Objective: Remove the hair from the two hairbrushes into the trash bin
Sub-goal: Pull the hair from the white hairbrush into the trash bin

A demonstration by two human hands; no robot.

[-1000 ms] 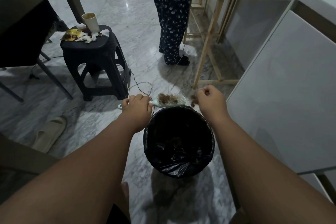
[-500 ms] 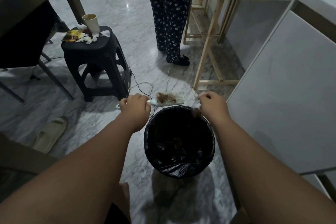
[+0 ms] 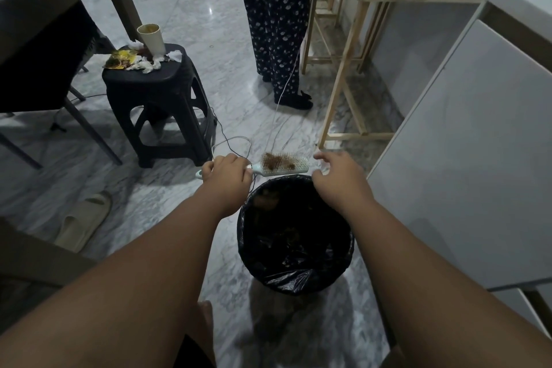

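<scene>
While our left hand point(image 3: 224, 174) grips the hairbrush point(image 3: 283, 165) handle over the trash bin point(image 3: 294, 236) far rim, our right hand point(image 3: 336, 175) hovers beside it, fingers point(image 3: 321, 155) spread, empty.

floor point(image 3: 209, 24): marble | on it: bin point(image 3: 294, 278), stool point(image 3: 155, 104), slipper point(image 3: 82, 219), cables point(image 3: 236, 143), wooden table legs point(image 3: 334, 104)

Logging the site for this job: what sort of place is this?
Probably a home, perhaps a dining or kitchen area: marble-look tiled floor, a plastic stool holding a used cup and tissues, a house slipper, and a lined trash bin.
</scene>
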